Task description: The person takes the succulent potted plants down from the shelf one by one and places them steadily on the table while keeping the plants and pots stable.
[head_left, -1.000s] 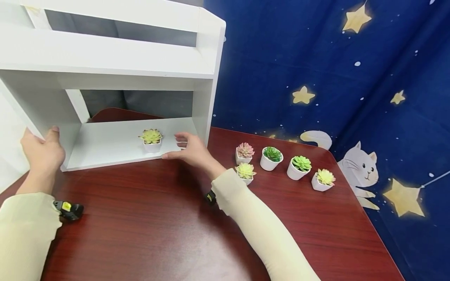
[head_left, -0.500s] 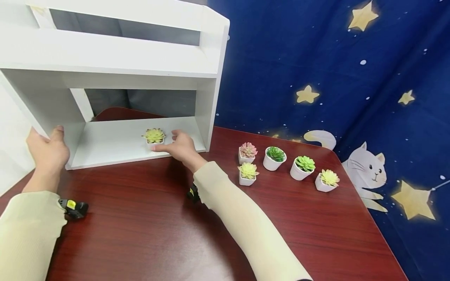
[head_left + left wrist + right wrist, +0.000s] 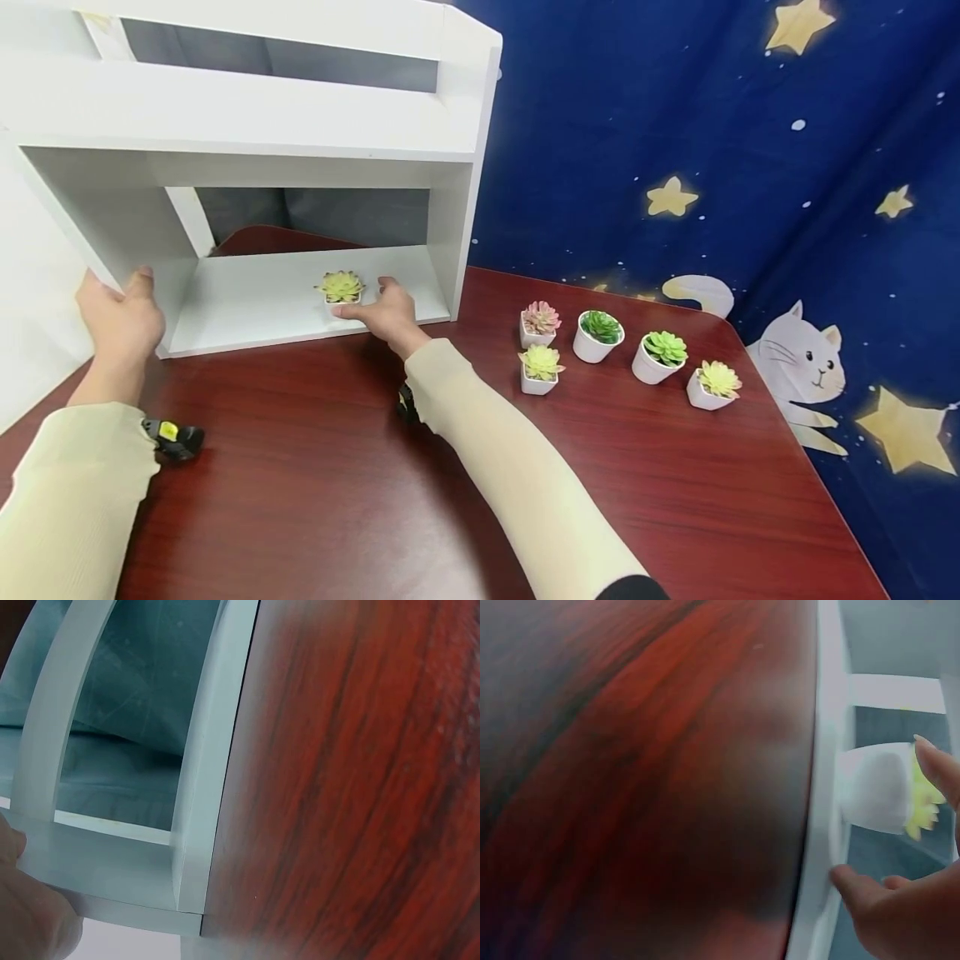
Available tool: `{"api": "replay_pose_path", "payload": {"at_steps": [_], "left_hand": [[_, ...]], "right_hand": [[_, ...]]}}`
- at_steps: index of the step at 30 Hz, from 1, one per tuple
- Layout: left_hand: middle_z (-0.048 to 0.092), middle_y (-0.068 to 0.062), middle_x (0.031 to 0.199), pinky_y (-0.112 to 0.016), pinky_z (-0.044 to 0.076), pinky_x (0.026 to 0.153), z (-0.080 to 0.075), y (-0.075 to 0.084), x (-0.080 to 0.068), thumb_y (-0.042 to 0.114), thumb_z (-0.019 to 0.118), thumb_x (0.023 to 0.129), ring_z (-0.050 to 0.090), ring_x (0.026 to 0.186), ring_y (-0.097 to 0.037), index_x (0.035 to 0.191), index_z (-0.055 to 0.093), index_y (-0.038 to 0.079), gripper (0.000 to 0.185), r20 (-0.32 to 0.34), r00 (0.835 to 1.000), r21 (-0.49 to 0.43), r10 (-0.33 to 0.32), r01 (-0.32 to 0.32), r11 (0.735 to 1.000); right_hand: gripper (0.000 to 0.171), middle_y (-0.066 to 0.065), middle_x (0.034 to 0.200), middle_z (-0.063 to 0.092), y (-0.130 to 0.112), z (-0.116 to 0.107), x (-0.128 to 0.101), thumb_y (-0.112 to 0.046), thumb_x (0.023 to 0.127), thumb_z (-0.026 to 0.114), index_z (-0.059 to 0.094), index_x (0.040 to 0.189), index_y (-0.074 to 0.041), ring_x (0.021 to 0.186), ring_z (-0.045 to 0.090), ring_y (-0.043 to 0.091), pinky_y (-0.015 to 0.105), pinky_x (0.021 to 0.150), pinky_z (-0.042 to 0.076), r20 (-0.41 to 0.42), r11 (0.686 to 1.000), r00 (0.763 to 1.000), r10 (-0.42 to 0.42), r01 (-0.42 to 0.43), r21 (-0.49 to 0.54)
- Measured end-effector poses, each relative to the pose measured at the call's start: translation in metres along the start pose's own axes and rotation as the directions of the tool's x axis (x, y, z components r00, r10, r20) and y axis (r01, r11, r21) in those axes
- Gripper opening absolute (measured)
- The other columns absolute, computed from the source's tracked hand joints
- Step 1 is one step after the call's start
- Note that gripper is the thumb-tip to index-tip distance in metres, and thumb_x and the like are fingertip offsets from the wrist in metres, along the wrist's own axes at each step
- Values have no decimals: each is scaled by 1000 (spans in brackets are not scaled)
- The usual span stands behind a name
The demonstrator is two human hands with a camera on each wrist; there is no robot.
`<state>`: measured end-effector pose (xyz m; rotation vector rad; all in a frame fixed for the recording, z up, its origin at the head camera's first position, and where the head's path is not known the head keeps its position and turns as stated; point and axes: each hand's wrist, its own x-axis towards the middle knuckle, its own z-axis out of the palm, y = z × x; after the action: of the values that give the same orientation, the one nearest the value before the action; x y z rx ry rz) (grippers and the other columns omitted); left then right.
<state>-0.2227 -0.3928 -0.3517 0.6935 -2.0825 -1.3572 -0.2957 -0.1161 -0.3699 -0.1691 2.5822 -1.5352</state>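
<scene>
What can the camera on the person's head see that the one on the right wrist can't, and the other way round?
Only the head view shows the left hand gripping the white shelf's left wall, five small potted succulents on the red table, and the starry blue backdrop.

Only the right wrist view shows, close up, the white pot's side between thumb and a fingertip.

Both show the right hand at the yellow-green succulent on the shelf's bottom board.

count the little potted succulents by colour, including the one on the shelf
yellow-green succulents: 3, one on the white shelf by the right hand at, two on the table at and
green succulents: 2, at and
pink succulents: 1, at
total: 6
</scene>
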Motion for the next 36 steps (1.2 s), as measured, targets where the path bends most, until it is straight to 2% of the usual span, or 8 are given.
{"api": "replay_pose_path", "payload": {"at_steps": [4, 13, 17, 20, 22, 26, 32, 36], "left_hand": [[39, 6, 162, -30, 24, 126, 5, 3, -2, 27, 37, 106, 32, 150, -7, 155, 35, 34, 50, 5, 1000, 1, 14, -14, 1000], [43, 3, 159, -29, 27, 125, 14, 2, -2, 26, 38, 106, 36, 147, -6, 153, 39, 32, 47, -13, 998, 10, 69, -69, 998], [43, 3, 159, -29, 27, 125, 16, 0, -1, 26, 38, 106, 36, 147, -6, 153, 39, 32, 47, -12, 997, 8, 73, -73, 997], [43, 4, 160, -30, 28, 125, 15, -2, 1, 26, 38, 105, 37, 147, -7, 153, 39, 32, 48, -16, 998, 7, 58, -58, 998], [42, 4, 160, -30, 28, 125, 13, -3, 2, 26, 38, 105, 37, 147, -7, 153, 39, 32, 49, -16, 999, 3, 47, -47, 999], [41, 5, 160, -30, 28, 125, 9, -5, 4, 27, 38, 105, 36, 147, -6, 154, 37, 33, 49, -8, 1000, -6, 24, -24, 1000], [39, 7, 161, -30, 27, 125, 4, -7, 7, 29, 39, 105, 35, 147, -5, 154, 36, 34, 50, -5, 1000, -7, 4, -4, 1000], [39, 8, 161, -30, 26, 125, 1, -10, 8, 28, 39, 105, 34, 147, -4, 154, 36, 35, 50, -7, 1000, -9, 5, -5, 1000]], "right_hand": [[89, 7, 150, 55, 3, 2, 4, -31, 78, 87, 43, 152, -11, 134, 54, 21, 29, 106, 50, -21, 999, 1000, -11, 10, -48], [86, 6, 145, 60, 2, 2, 8, -27, 77, 89, 46, 151, -15, 128, 58, 20, 28, 101, 52, -60, 1000, 998, 2, -2, 2], [70, 6, 131, 67, 6, 0, 9, -26, 77, 89, 59, 138, -13, 115, 62, 20, 24, 89, 53, -63, 999, 997, -34, 34, -13], [56, 5, 118, 71, 7, 0, 9, -25, 76, 90, 66, 124, -11, 102, 64, 16, 21, 77, 51, -57, 999, 998, -38, 39, 13], [51, 4, 111, 72, 7, 2, 9, -25, 75, 90, 67, 119, -11, 94, 63, 14, 19, 72, 50, -51, 999, 998, -29, 31, 33], [52, 3, 104, 71, 6, 4, 6, -25, 74, 91, 67, 119, -12, 86, 61, 11, 19, 68, 49, -45, 999, 998, -31, 33, 31], [60, 4, 107, 72, 6, 2, 1, -27, 74, 91, 67, 129, -17, 92, 64, 12, 18, 71, 50, -12, 998, 998, -66, 66, -17], [60, 4, 110, 73, 5, -1, -4, -27, 75, 91, 67, 129, -16, 97, 64, 12, 18, 74, 50, 6, 996, 996, -85, 85, -21]]}}
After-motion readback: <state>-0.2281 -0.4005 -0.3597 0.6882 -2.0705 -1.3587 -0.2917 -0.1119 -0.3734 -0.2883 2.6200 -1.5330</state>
